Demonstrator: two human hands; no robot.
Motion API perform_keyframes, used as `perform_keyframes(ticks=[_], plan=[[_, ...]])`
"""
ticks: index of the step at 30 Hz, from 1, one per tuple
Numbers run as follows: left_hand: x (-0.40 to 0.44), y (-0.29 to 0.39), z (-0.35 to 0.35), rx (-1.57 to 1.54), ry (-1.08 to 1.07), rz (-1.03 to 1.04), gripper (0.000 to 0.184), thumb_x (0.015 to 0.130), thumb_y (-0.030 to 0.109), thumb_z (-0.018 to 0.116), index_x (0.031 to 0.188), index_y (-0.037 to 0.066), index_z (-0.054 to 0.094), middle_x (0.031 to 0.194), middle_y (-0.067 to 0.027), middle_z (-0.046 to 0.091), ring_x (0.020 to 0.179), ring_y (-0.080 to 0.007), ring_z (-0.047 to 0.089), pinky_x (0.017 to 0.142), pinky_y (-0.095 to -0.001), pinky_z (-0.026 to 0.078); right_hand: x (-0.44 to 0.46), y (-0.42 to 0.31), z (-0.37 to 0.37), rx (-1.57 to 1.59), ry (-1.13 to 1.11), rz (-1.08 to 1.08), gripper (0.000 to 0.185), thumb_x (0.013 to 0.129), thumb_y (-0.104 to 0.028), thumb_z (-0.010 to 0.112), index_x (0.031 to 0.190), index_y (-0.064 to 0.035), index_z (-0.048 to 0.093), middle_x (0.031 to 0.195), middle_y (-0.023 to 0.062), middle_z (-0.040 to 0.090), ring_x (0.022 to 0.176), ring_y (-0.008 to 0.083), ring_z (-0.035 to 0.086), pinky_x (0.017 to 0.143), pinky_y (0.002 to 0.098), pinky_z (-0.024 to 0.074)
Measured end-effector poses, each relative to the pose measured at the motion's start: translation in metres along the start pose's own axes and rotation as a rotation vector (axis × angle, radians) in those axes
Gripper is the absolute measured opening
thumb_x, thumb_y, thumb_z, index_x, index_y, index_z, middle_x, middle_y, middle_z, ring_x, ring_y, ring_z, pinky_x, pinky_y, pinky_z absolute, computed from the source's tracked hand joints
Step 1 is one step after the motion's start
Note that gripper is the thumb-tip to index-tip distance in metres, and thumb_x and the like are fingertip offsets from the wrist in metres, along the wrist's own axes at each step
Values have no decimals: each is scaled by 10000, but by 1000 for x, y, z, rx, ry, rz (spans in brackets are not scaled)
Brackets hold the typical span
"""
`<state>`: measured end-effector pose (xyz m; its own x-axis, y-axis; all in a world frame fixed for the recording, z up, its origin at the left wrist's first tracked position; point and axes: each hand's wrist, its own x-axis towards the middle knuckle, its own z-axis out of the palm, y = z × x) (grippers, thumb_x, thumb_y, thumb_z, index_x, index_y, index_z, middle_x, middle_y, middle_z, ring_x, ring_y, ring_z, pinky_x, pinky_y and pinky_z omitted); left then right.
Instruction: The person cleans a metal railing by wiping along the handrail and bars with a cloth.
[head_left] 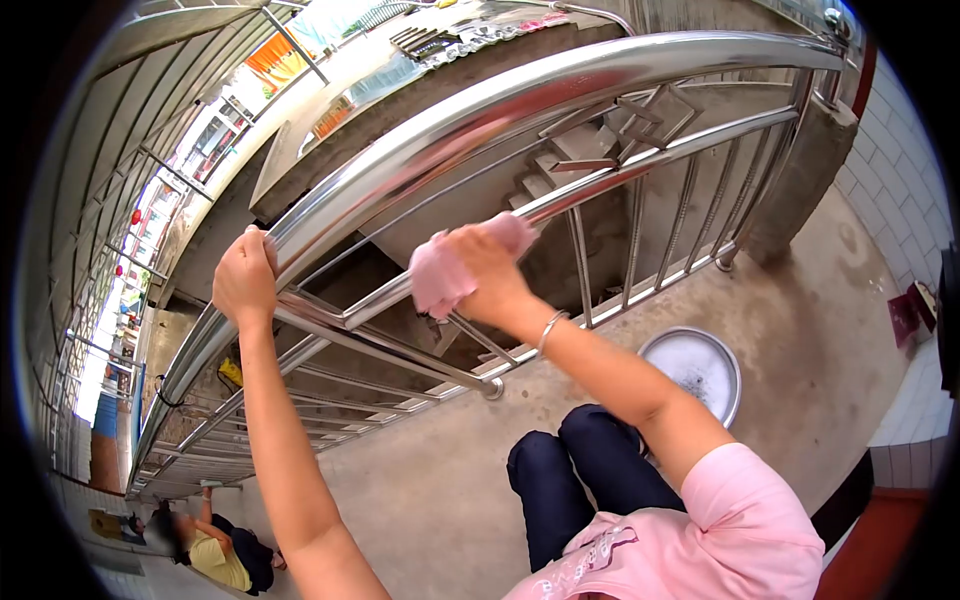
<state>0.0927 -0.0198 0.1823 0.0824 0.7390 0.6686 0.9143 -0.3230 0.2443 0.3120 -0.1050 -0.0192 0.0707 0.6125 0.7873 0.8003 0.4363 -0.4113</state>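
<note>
My left hand (246, 278) is wrapped round the thick top rail (350, 195) of a shiny metal railing, near its corner. A pink cloth (445, 272) is bunched under my right hand (487, 275), which presses it on the thinner rail (560, 197) below. The cloth hangs over that rail, and its edges are a little blurred. A bracelet circles my right wrist. To the right of my knees, a round metal basin (695, 370) with foamy water stands on the concrete floor.
A person (215, 550) in a yellow top crouches by the railing at the lower left. Concrete steps (540, 180) lie beyond the bars. A concrete post (800, 180) and a tiled wall (900, 190) stand at the right. A dark red object (903, 318) is beside the wall.
</note>
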Motion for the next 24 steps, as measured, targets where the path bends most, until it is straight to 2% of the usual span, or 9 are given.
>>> perform_keyframes(ticks=[3, 6, 8, 9, 14, 16, 21, 23, 24], plan=[[-1, 2, -2, 4, -6, -10, 536, 936, 449, 330, 612, 100, 576, 532, -49, 519, 568, -276, 533, 600, -388, 387, -9, 43, -49, -168, 126, 24, 726, 615, -343, 794, 1212, -31, 521, 1080, 118, 565, 1097, 311, 518, 1005, 433, 363], [0, 0, 0, 7, 10, -7, 538, 936, 446, 325, 609, 97, 570, 530, -48, 514, 563, -277, 531, 593, -387, 384, -9, 74, -94, -365, 78, -12, 546, 706, -379, 736, 1139, -79, 592, 1101, 127, 609, 1111, 321, 536, 1001, 437, 374], [-1, 2, -1, -3, 13, -6, 540, 935, 446, 323, 603, 95, 563, 528, -48, 510, 561, -277, 529, 590, -386, 382, -9, 86, -118, -419, 89, 74, 486, 740, -377, 701, 1117, -85, 605, 1123, 127, 613, 1125, 327, 530, 1002, 443, 384], [-1, 2, -2, 8, -4, -11, 540, 935, 446, 322, 600, 95, 559, 527, -48, 508, 560, -276, 528, 589, -383, 381, -12, 99, -124, -399, 62, 131, 586, 733, -416, 713, 1157, -33, 583, 1161, 162, 593, 1157, 336, 512, 1006, 444, 391], [1, 1, -4, 58, -71, -28, 505, 932, 439, 338, 661, 122, 623, 577, -51, 575, 613, -286, 571, 614, -390, 410, -14, 100, -114, -375, 227, 79, 752, 739, -361, 737, 1329, 13, 456, 1313, 225, 502, 1215, 403, 472, 1026, 468, 383], [1, 1, -3, 25, -49, -30, 512, 931, 439, 339, 639, 113, 605, 564, -49, 564, 602, -284, 566, 608, -388, 406, -10, 95, -105, -376, 376, 121, 618, 809, -344, 671, 1283, 11, 494, 1304, 259, 507, 1203, 454, 469, 1034, 509, 363], [2, 2, -4, 43, -65, -26, 515, 935, 435, 338, 641, 112, 611, 559, -47, 562, 598, -284, 568, 603, -390, 402, -6, 101, -95, -377, 392, 133, 591, 795, -285, 668, 1259, 40, 499, 1254, 291, 517, 1144, 469, 480, 1010, 532, 361], [1, 1, -2, 33, -55, -26, 516, 936, 434, 338, 639, 111, 610, 553, -46, 559, 593, -283, 567, 600, -391, 400, -8, 105, -88, -364, 507, 133, 548, 798, -258, 659, 1242, 31, 518, 1218, 271, 537, 1116, 465, 484, 1016, 526, 353], [1, 1, -1, 9, -36, -2, 525, 940, 437, 327, 611, 102, 563, 530, -45, 505, 553, -275, 514, 574, -392, 367, -10, 107, -86, -363, 502, 133, 548, 798, -258, 659, 1242, 31, 518, 1218, 271, 537, 1116, 465, 484, 1016, 526, 353]])
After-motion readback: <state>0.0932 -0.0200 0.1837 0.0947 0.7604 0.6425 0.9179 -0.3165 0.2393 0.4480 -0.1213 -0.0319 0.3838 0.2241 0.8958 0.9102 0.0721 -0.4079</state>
